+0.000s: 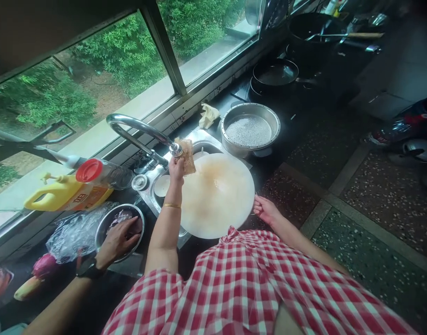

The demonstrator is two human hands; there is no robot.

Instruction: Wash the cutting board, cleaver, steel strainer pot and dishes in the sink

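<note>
My left hand (pixel 177 168), with a bangle on the wrist, is closed round a tan scrubbing pad (pixel 187 156) just beneath the tap spout (pixel 175 149). A large round whitish disc (pixel 220 200) with brown stains lies tilted over the sink; I cannot tell whether it is a lid or a shallow pan. Its right edge is gripped by my right hand (pixel 265 210), the fingertips partly hidden behind the rim. Under the disc, the steel sink (pixel 149 188) shows only at its borders, along with part of a pale bowl (pixel 162 186).
At left, a co-worker's hand (pixel 119 239) reaches into a steel bowl (pixel 101 228). Near it are a yellow jug (pixel 60 193), a red-lidded jar (pixel 112 174) and a plastic bag (pixel 69 237). A steamer pot (pixel 250 128), crumpled cloth (pixel 209 115) and dark pan (pixel 275 73) stand beyond the sink.
</note>
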